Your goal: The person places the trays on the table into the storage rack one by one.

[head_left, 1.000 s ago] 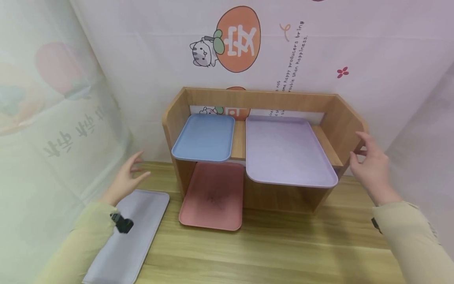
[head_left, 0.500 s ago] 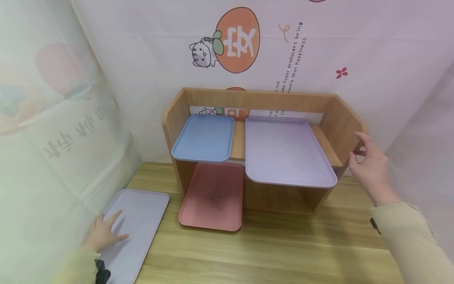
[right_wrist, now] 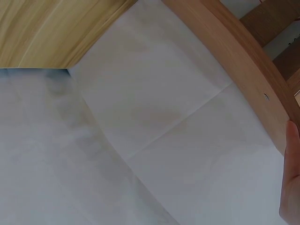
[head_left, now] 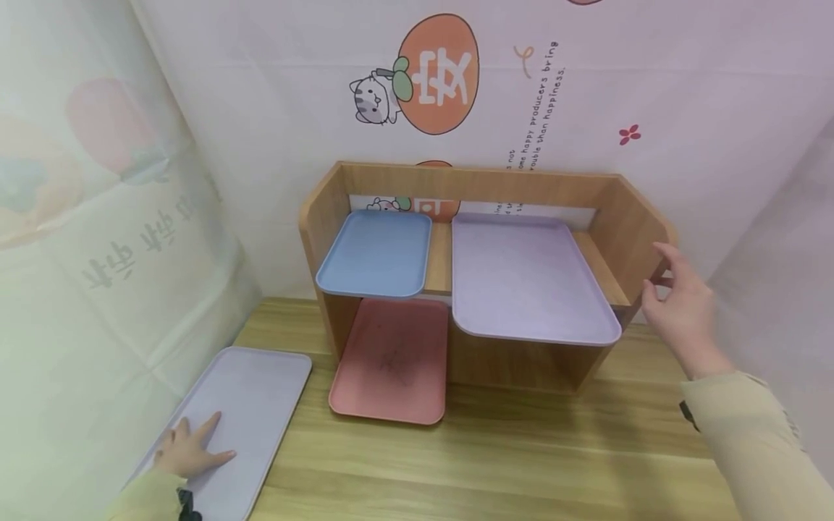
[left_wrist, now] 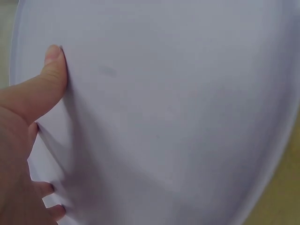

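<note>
My left hand (head_left: 185, 452) lies with fingers spread on a pale lilac tray (head_left: 260, 391) flat on the table at the left. In the left wrist view, the thumb (left_wrist: 55, 70) and fingertips touch the tray's surface. The right hand (head_left: 687, 311) grips the front edge of the right side panel of a wooden two-level shelf (head_left: 521, 184). In the right wrist view only part of that hand (right_wrist: 291, 178) shows, against the panel edge. On the upper level sit a blue tray (head_left: 378, 253) and a larger lilac tray (head_left: 528, 278). Below the blue one is a pink tray (head_left: 391, 362).
A wood-grain table (head_left: 508, 456) bears the shelf and the loose tray. Printed cloth (head_left: 260, 108) hangs behind and on both sides, close to the left tray. The upper trays and the pink tray jut out past the shelf's front.
My left hand has come down and left from the air above the table onto the loose lilac tray. The right hand has stayed at the shelf, and the trays have not moved.
</note>
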The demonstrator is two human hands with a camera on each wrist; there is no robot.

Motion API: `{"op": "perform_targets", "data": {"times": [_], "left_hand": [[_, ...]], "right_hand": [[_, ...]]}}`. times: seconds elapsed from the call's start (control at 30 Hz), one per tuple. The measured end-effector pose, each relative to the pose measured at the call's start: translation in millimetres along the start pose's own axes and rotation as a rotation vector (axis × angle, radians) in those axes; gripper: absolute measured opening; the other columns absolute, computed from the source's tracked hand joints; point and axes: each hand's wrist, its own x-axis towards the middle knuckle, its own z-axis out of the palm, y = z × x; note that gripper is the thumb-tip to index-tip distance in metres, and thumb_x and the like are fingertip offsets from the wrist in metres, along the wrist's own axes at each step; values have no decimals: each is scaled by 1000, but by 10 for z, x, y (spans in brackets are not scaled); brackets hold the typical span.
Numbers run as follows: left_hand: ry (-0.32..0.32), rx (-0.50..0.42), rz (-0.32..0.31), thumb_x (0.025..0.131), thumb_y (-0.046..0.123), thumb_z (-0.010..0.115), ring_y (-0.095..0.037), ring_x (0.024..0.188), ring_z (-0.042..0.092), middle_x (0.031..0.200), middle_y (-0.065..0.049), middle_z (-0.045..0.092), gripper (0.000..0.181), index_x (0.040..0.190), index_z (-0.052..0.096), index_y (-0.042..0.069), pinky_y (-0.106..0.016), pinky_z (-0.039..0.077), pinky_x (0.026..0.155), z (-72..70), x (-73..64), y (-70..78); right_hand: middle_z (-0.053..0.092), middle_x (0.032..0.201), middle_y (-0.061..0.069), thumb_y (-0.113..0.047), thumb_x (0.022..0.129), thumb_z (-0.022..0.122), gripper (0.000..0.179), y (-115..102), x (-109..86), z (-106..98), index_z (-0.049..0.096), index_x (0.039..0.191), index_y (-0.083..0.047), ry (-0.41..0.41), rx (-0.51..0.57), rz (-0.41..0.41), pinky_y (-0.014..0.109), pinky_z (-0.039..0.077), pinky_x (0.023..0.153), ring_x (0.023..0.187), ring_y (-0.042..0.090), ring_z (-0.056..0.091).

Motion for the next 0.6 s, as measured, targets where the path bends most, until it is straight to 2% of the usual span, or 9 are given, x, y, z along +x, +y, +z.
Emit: {"op": "perform_targets", "data": {"times": [0.3, 0.43, 0.6], "left_hand": [[-28, 3, -31, 74, 63, 66, -77, 113, 15, 130, -53, 11, 100, 140, 31, -3, -82, 29, 84, 42, 26, 108], [-18, 5, -27, 73, 66, 65, -76, 114, 16, 131, -53, 11, 102, 141, 32, -2, -82, 29, 84, 95, 65, 155], [3, 10, -17, 71, 67, 65, -75, 113, 18, 131, -53, 13, 103, 141, 33, -1, -82, 31, 82, 153, 99, 201]], "right_hand": [[54, 123, 32, 3, 84, 56, 57, 18, 9, -26, 42, 138, -7, -33, 23, 11, -2, 27, 53, 91, 51, 58], [53, 124, 31, 3, 84, 57, 59, 52, 15, -46, 41, 140, -10, -58, 31, 14, -3, 29, 52, 91, 49, 58], [52, 120, 34, 6, 85, 57, 61, 58, 12, -78, 39, 141, -9, -90, 24, 5, -5, 28, 53, 92, 53, 57]]}}
